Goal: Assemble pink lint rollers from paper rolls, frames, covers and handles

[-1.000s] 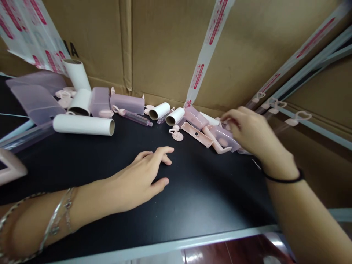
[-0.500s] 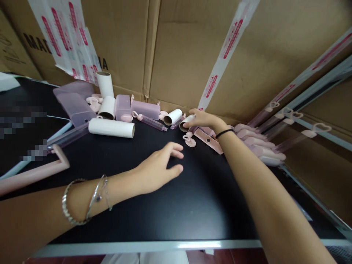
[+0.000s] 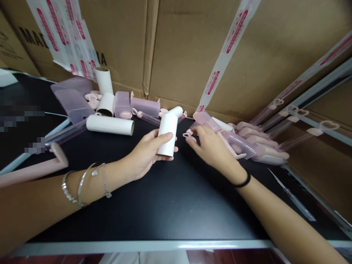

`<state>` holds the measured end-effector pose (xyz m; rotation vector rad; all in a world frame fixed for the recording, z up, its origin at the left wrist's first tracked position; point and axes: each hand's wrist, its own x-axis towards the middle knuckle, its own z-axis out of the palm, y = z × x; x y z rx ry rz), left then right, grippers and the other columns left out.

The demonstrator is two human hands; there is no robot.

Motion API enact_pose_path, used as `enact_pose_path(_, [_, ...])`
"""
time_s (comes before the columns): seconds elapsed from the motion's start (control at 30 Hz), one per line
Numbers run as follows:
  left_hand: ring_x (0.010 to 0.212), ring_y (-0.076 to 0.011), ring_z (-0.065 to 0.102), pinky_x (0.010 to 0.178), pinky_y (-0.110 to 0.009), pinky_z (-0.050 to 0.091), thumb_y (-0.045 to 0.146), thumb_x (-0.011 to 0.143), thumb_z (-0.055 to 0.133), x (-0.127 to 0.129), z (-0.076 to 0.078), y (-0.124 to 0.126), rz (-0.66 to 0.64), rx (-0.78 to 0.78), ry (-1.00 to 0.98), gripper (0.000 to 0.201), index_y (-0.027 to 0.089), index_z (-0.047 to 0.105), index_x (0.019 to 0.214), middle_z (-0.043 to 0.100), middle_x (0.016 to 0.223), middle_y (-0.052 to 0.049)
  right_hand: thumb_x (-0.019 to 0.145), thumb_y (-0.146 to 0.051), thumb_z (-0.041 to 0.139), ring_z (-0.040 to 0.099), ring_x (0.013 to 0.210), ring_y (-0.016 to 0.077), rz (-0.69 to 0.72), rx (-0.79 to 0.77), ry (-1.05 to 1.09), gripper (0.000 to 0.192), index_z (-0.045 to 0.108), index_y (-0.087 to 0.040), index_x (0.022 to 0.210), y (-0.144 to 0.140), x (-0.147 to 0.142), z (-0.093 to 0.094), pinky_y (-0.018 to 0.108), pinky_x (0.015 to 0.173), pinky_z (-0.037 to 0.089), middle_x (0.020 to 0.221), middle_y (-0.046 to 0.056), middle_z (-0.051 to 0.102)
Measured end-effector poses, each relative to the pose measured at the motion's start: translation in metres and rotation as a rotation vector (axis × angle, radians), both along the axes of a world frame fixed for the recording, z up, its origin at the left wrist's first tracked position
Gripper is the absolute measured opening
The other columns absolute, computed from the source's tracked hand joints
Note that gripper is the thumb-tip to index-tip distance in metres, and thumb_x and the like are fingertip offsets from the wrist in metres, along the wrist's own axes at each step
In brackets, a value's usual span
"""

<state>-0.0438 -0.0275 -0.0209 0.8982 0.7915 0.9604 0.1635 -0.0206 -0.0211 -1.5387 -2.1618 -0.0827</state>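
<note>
Behind the white tube (image 3: 167,136), some fingers of the left hand (image 3: 148,149) are hidden, that grip clamped around it over the counter (image 3: 170,209). Its long axis runs nearly upright, top leaning slightly rightward, lower rim just visible. The right hand (image 3: 211,150) partly covers a pink looped piece (image 3: 189,132); whether its grip pinches it is unclear.

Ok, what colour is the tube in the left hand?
The tube in the left hand is plain white, best seen in the head view.
</note>
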Motion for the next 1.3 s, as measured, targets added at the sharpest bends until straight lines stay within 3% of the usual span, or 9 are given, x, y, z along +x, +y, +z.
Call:
enact_pose_path(0.07, [0.084, -0.0173, 0.068, 0.063, -0.027, 0.055, 0.030, 0.083, 0.070, 0.000, 0.000, 0.000, -0.008, 0.013, 0.029, 0.035, 0.017, 0.058, 0.113, 0.066, 0.112, -0.010, 0.094, -0.033, 0.047, 0.061, 0.097, 0.0313, -0.084, -0.041, -0.083, 0.021, 0.061, -0.018, 0.097, 0.006, 0.009, -0.011, 0.053, 0.092, 0.046, 0.102, 0.015, 0.063])
enact_pose_path(0.17, [0.084, -0.0162, 0.067, 0.065, -0.026, 0.053, 0.034, 0.080, 0.073, 0.000, -0.001, 0.000, -0.023, 0.074, 0.080, 0.042, 0.017, 0.057, 0.115, 0.065, 0.112, -0.008, 0.088, -0.023, 0.053, 0.062, 0.089, 0.0266, -0.054, -0.069, -0.058, 0.009, 0.060, -0.019, 0.089, 0.012, 0.014, -0.019, 0.045, 0.087, 0.048, 0.095, 0.011, 0.064])
enact_pose_path(0.3, [0.074, -0.0139, 0.062, 0.067, -0.026, 0.048, 0.041, 0.075, 0.075, -0.002, -0.004, 0.001, -0.069, 0.281, 0.248, 0.055, 0.017, 0.058, 0.122, 0.066, 0.095, -0.003, 0.076, -0.020, 0.064, 0.060, 0.074, 0.0202, -0.055, -0.087, 0.054, 0.019, 0.056, -0.019, 0.093, 0.011, 0.016, -0.013, 0.035, 0.072, 0.049, 0.084, 0.004, 0.063])
enact_pose_path(0.4, [0.079, -0.0185, 0.062, 0.069, -0.029, 0.047, 0.043, 0.074, 0.074, -0.003, -0.005, 0.000, -0.129, 0.401, 0.448, 0.063, 0.018, 0.057, 0.129, 0.068, 0.100, -0.005, 0.080, -0.021, 0.058, 0.058, 0.070, 0.0176, -0.049, -0.081, 0.135, 0.011, 0.057, -0.020, 0.091, 0.008, 0.017, -0.004, 0.033, 0.068, 0.047, 0.079, 0.002, 0.062])
enact_pose_path(0.6, [0.098, -0.0257, 0.064, 0.080, -0.032, 0.048, 0.042, 0.073, 0.072, -0.003, -0.004, -0.004, -0.224, 0.506, 0.627, 0.062, 0.022, 0.058, 0.130, 0.068, 0.119, -0.006, 0.094, -0.039, 0.049, 0.058, 0.080, 0.0176, 0.072, 0.168, 0.659, 0.017, 0.055, -0.023, 0.095, -0.011, -0.005, 0.000, 0.033, 0.074, 0.048, 0.090, 0.004, 0.060])
enact_pose_path(0.73, [0.094, -0.0242, 0.064, 0.079, -0.032, 0.048, 0.044, 0.074, 0.072, -0.004, -0.004, -0.005, -0.213, 0.539, 0.651, 0.062, 0.020, 0.059, 0.130, 0.069, 0.115, -0.005, 0.099, -0.039, 0.041, 0.060, 0.094, 0.0184, 0.210, 0.162, 0.728, 0.021, 0.057, -0.025, 0.102, -0.027, -0.023, -0.008, 0.035, 0.085, 0.049, 0.099, 0.005, 0.062])
enact_pose_path(0.93, [0.089, -0.0223, 0.064, 0.074, -0.029, 0.047, 0.042, 0.074, 0.072, -0.005, -0.003, -0.005, -0.255, 0.529, 0.593, 0.063, 0.019, 0.058, 0.131, 0.070, 0.113, -0.005, 0.099, -0.055, 0.033, 0.058, 0.121, 0.0215, 0.437, -0.127, 0.880, 0.043, 0.056, -0.027, 0.121, -0.028, -0.024, -0.012, 0.041, 0.103, 0.047, 0.126, 0.006, 0.064])
enact_pose_path(1.13, [0.087, -0.0210, 0.063, 0.072, -0.027, 0.046, 0.043, 0.074, 0.072, -0.006, -0.004, -0.003, -0.274, 0.540, 0.589, 0.062, 0.020, 0.059, 0.130, 0.070, 0.111, -0.004, 0.095, -0.067, 0.025, 0.056, 0.124, 0.0229, 0.424, -0.240, 0.793, 0.061, 0.059, -0.028, 0.128, -0.024, -0.015, -0.010, 0.044, 0.108, 0.044, 0.136, 0.003, 0.060])
enact_pose_path(1.3, [0.087, -0.0206, 0.063, 0.075, -0.029, 0.047, 0.041, 0.074, 0.071, -0.007, -0.004, -0.005, -0.256, 0.567, 0.646, 0.062, 0.019, 0.058, 0.130, 0.069, 0.112, -0.004, 0.094, -0.069, 0.025, 0.044, 0.138, 0.0227, 0.513, -0.329, 0.834, 0.064, 0.052, -0.031, 0.138, -0.024, -0.015, -0.015, 0.044, 0.118, 0.032, 0.148, 0.001, 0.050])
